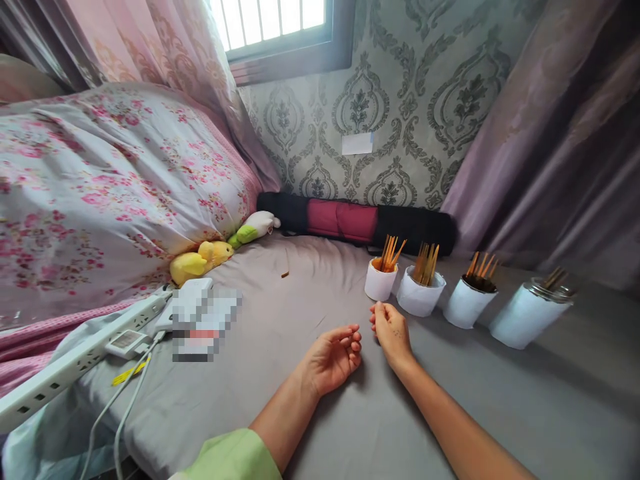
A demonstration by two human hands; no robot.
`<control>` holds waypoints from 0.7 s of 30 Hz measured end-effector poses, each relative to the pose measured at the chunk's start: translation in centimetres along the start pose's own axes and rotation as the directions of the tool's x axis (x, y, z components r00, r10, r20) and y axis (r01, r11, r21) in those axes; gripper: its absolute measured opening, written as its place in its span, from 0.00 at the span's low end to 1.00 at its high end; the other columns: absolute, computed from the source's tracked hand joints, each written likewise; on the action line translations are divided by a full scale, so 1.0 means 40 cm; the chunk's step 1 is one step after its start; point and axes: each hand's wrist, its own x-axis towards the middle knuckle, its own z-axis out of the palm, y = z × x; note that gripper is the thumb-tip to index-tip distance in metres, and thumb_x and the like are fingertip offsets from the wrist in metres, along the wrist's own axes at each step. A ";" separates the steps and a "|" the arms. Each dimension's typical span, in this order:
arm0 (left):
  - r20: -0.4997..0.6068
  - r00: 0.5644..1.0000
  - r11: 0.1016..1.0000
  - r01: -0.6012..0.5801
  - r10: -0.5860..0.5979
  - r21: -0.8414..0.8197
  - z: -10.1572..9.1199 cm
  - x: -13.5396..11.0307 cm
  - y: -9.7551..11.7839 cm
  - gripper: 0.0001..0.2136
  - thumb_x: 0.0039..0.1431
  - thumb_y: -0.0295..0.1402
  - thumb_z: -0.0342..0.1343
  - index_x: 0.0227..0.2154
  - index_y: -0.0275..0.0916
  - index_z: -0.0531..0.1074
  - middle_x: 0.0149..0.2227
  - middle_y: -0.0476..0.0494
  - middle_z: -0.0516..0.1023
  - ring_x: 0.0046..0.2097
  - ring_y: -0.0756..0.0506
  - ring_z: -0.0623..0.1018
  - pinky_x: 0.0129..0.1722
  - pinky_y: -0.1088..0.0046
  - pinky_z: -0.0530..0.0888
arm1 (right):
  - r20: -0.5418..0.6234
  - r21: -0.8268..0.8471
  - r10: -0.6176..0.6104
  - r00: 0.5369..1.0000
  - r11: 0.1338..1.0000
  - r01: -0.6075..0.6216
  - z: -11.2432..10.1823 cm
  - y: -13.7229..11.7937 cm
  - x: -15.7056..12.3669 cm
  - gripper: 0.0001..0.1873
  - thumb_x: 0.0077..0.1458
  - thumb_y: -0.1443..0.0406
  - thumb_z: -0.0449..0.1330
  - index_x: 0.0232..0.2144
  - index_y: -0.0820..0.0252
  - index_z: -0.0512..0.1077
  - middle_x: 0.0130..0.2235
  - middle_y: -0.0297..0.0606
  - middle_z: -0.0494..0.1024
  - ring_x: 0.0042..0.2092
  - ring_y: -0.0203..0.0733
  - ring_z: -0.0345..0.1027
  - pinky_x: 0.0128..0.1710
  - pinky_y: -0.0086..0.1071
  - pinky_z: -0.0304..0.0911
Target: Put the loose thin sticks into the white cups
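A: What is everything sitting on?
B: A bed (260, 313) with a grey sheet (235, 400). It has some wrinkles.
A: What's on it?
B: Four white cups (421, 298) with thin sticks (427, 265) stand in a row on the right. A long black and red bag (341, 221) lies at the back. A yellow toy (200, 262) and a white and green toy (255, 230) lie on the left.

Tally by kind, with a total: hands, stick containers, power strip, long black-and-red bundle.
Hands: 2
Stick containers: 4
Power strip: 1
Long black-and-red bundle: 1
Total: 8
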 end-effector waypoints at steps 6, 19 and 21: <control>0.015 1.000 1.000 -0.001 0.001 0.012 -0.002 0.002 0.000 0.08 0.49 0.19 0.52 0.33 0.31 0.68 0.26 0.48 0.70 0.24 0.55 0.69 0.23 0.82 0.65 | 0.020 -0.063 -0.053 0.998 0.997 0.054 0.000 0.007 -0.010 0.23 0.55 0.49 0.45 0.30 0.61 0.69 0.25 0.39 0.73 0.26 0.40 0.67 0.24 0.30 0.59; 0.008 1.000 0.997 -0.004 0.003 0.081 -0.007 0.012 -0.002 0.06 0.50 0.22 0.53 0.33 0.30 0.69 0.27 0.46 0.71 0.25 0.54 0.69 0.25 0.81 0.66 | 0.048 -0.097 -0.068 0.997 0.993 0.073 0.000 0.003 -0.011 0.24 0.53 0.49 0.45 0.31 0.61 0.70 0.27 0.41 0.75 0.27 0.41 0.68 0.26 0.31 0.60; -0.001 1.000 0.995 0.004 -0.004 0.103 -0.007 0.013 -0.003 0.06 0.51 0.22 0.53 0.33 0.30 0.69 0.27 0.46 0.71 0.25 0.54 0.69 0.25 0.81 0.66 | 0.044 -0.090 -0.069 0.997 0.993 0.073 -0.001 0.001 -0.011 0.24 0.53 0.49 0.45 0.31 0.61 0.70 0.26 0.41 0.75 0.27 0.41 0.68 0.26 0.31 0.60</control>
